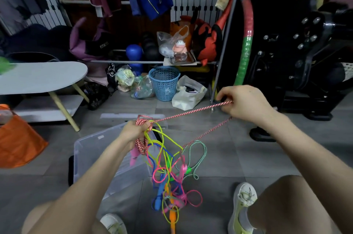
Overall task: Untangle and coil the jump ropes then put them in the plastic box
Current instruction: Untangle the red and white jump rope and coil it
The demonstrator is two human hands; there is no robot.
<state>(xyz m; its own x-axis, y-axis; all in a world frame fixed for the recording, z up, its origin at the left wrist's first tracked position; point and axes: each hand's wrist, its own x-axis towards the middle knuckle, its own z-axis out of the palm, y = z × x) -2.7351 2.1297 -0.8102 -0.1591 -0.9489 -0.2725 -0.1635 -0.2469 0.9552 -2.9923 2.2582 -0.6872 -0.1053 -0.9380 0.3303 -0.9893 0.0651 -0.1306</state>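
Observation:
My left hand (134,131) grips a coiled bunch of red-and-white braided jump rope (191,112) above the clear plastic box (91,149). From that hand a taut stretch of the same rope runs up and right to my right hand (242,102), which pinches it; a second strand drops back from that hand toward the tangle. Below my left hand hangs a tangle of jump ropes (168,174): yellow, blue, pink, and green-and-white cords with pink, blue, green and orange handles, reaching down to the floor between my feet.
The box's lid (118,116) lies on the grey tiled floor beyond the box. A blue basket (164,83), bags and bottles stand further back. A low white table (38,77) and an orange bag (17,142) are at left, black exercise equipment (298,61) at right.

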